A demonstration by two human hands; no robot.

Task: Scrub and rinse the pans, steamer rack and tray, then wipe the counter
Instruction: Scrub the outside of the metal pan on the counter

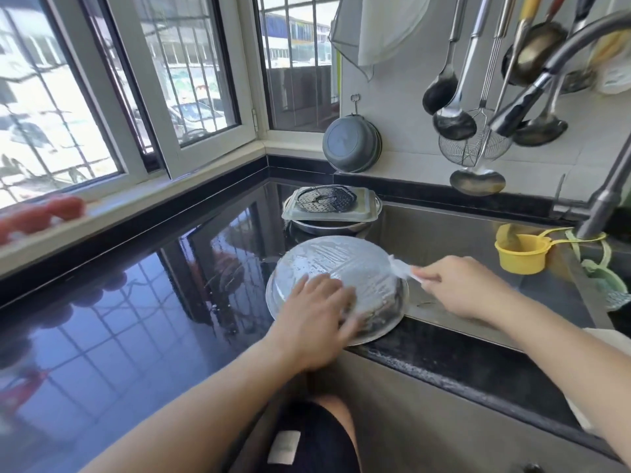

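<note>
pan (345,264): upturned, soapy, overhanging the worktop (136,302) edge; may slide into sink
left hand (316,319): flat, pressing pan
right hand (461,285): pinching scrubber (401,268)

A single head-worn wide-angle camera supplies the only view. It looks forward and down from above the person's torso, facing the corner where the black table (112,319) meets the sink (454,240). Both forearms enter from the lower edge, placing the hands close to the lens near frame centre. The windows (102,90) fill the upper left; the tiled wall with hanging utensils (478,90) fills the upper right. Straight lines bow toward the frame edges.
</note>
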